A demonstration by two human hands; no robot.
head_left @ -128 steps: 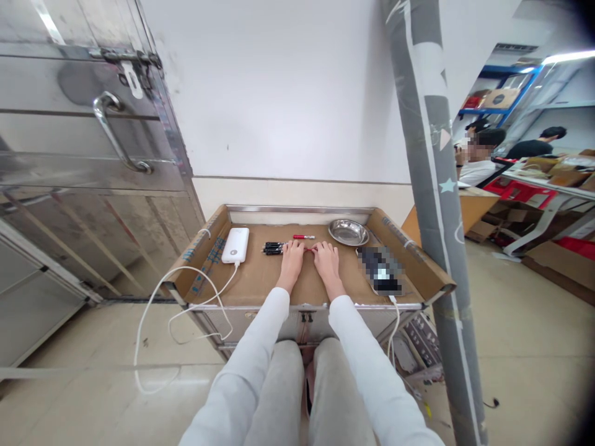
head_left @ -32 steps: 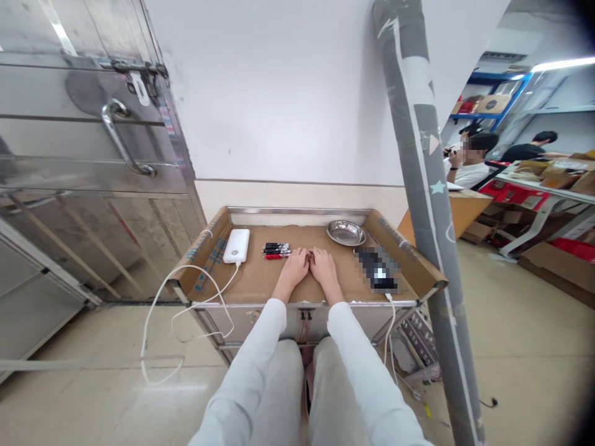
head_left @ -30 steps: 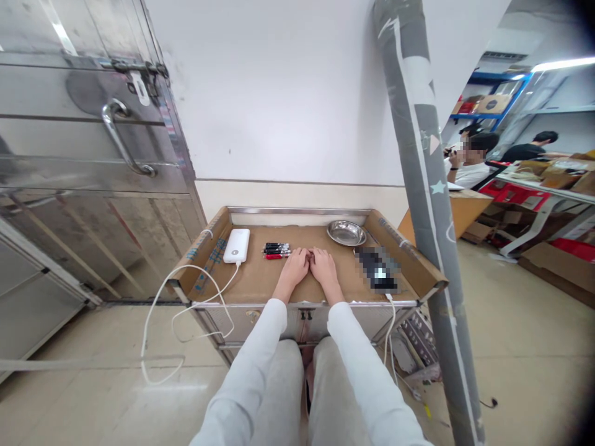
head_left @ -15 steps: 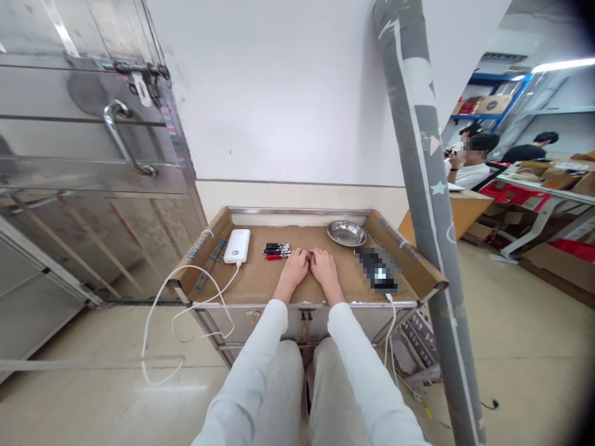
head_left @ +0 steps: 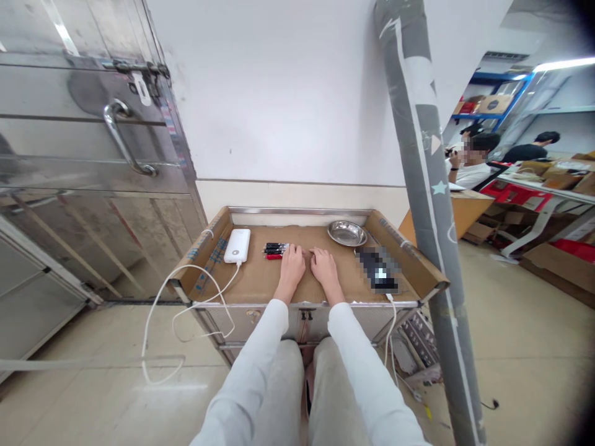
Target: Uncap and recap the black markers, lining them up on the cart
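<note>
A small bundle of pens [head_left: 273, 249], several black and one red, lies on the cardboard-lined tabletop [head_left: 253, 282]. My left hand [head_left: 292, 265] lies on the cardboard with its fingers stretched out over the right ends of the pens, touching them. My right hand [head_left: 324, 267] rests flat on the cardboard just to the right of the left hand, holding nothing. Both arms wear white sleeves.
A white power bank [head_left: 235, 245] with a white cable [head_left: 186, 290] lies left of the pens. A steel dish [head_left: 347, 233] sits at the back right, a phone [head_left: 379, 271] at the right. A grey padded pole [head_left: 418, 155], a steel door [head_left: 93, 124] and seated people [head_left: 474, 162] surround the table.
My left hand has moved up and left from beside the right hand onto the ends of the pens. Earlier, a red pen lying apart joined the bundle. The right hand stays put.
</note>
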